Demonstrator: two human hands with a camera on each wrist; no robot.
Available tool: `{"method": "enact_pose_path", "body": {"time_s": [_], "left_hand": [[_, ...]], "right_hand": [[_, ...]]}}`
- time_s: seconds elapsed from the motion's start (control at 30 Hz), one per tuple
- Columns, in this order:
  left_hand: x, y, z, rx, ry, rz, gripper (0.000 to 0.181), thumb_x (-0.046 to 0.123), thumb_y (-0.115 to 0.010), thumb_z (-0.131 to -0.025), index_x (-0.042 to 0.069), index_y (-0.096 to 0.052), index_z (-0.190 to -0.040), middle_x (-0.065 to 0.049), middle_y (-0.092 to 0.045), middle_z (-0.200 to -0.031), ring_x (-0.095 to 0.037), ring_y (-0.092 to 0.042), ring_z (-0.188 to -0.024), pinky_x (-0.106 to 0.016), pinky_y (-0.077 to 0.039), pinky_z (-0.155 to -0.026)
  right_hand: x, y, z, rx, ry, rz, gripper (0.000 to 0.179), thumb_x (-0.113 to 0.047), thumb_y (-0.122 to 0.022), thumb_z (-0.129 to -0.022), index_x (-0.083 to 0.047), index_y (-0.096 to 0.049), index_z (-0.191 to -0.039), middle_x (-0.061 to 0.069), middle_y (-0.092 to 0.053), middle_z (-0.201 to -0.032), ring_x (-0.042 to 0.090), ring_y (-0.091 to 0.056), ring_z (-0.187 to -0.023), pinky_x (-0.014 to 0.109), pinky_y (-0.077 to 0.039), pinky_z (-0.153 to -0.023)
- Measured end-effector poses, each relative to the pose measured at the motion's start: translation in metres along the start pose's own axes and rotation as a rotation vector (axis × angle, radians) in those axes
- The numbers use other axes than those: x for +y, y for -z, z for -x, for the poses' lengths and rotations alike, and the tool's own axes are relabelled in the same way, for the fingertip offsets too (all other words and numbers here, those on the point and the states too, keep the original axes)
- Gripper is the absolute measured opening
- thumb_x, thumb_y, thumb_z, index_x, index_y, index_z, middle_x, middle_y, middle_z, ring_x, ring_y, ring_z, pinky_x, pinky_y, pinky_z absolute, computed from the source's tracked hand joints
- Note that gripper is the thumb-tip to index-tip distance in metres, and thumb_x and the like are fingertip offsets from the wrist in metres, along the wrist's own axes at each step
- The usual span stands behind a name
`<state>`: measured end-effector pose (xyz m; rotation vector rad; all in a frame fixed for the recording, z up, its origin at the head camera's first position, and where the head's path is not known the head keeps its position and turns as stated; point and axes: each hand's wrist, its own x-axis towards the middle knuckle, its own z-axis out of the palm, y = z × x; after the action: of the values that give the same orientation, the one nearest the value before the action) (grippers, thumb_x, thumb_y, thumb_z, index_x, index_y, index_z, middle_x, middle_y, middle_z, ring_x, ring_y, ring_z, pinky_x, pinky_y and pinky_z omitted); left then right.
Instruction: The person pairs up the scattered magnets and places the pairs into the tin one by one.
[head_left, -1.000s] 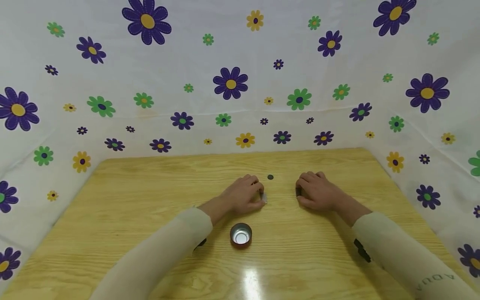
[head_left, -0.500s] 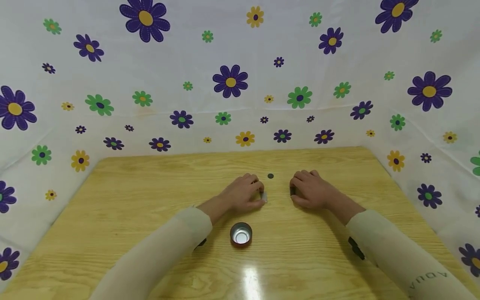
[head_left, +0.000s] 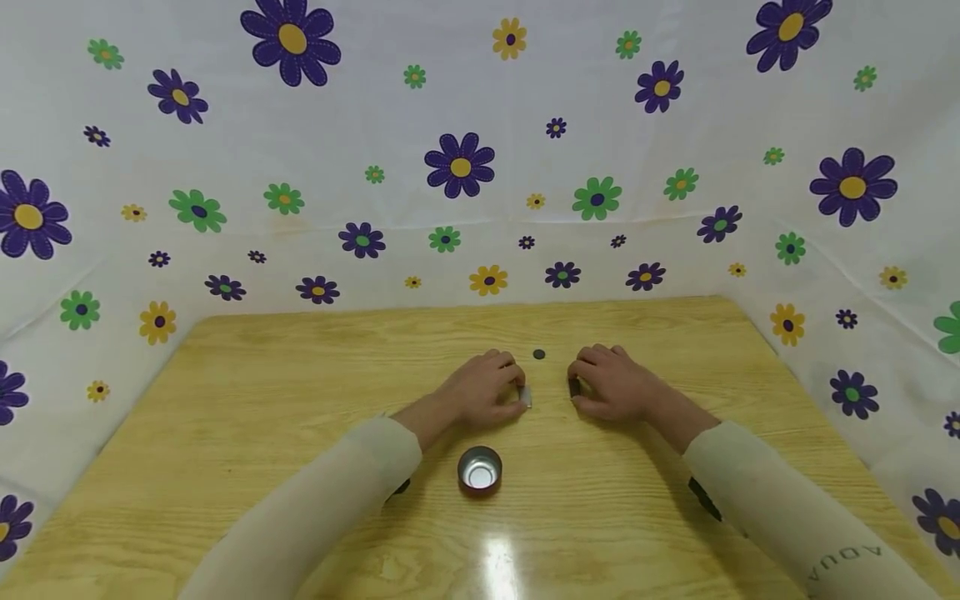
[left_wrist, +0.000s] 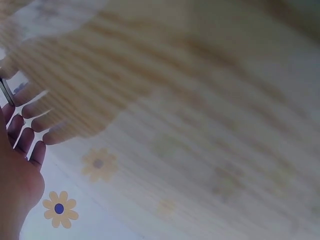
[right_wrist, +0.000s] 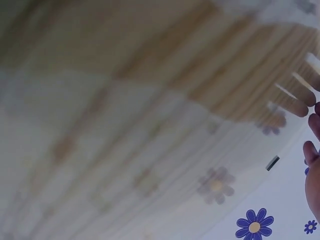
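Left hand [head_left: 482, 392] pinching grey piece [head_left: 526, 397]; right hand [head_left: 613, 387] pinching dark piece [head_left: 574, 389]
Either piece might slip if pinched too lightly; black disc [head_left: 539, 354] just beyond, between both; round metal bowl [head_left: 480, 455] nearer the body on wood-grain table [head_left: 300, 367], upright, nothing seen inside, might tip should left hand swing back into it

Grips, right of centre, a small silvery-grey piece [head_left: 526, 397] in the left hand [head_left: 482, 390], partly covered. Across a gap to the right, holds a small dark piece [head_left: 574, 389] in the right hand [head_left: 617, 385], apparently set lengthwise near to far.
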<state>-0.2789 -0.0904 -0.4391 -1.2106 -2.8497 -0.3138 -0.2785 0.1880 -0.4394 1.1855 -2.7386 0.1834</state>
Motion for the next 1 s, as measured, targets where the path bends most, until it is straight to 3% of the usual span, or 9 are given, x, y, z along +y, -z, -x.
{"method": "enact_pose_path", "body": {"time_s": [0.5, 1.0], "left_hand": [[-0.003, -0.004, -0.003, 0.031, -0.011, -0.015, 0.035, 0.043, -0.063, -0.094, 0.015, -0.066, -0.114, -0.001, -0.060, -0.115, -0.017, -0.053, -0.103, -0.035, -0.046, -0.093], [-0.003, -0.005, -0.004, 0.024, 0.000, -0.005, 0.035, 0.043, -0.063, -0.094, 0.015, -0.066, -0.114, -0.002, -0.060, -0.116, -0.019, -0.053, -0.105, -0.035, -0.046, -0.095]], "right_hand": [[-0.003, -0.001, -0.012, -0.019, -0.002, -0.103, 0.027, -0.030, -0.065, -0.091, -0.011, -0.064, -0.110, 0.005, -0.056, -0.106, 0.022, -0.052, -0.099, 0.042, -0.048, -0.088], [-0.012, 0.000, -0.020, -0.030, 0.045, -0.048, 0.029, -0.031, -0.064, -0.092, -0.010, -0.063, -0.113, 0.005, -0.054, -0.104, 0.020, -0.050, -0.093, 0.038, -0.048, -0.083]]}}
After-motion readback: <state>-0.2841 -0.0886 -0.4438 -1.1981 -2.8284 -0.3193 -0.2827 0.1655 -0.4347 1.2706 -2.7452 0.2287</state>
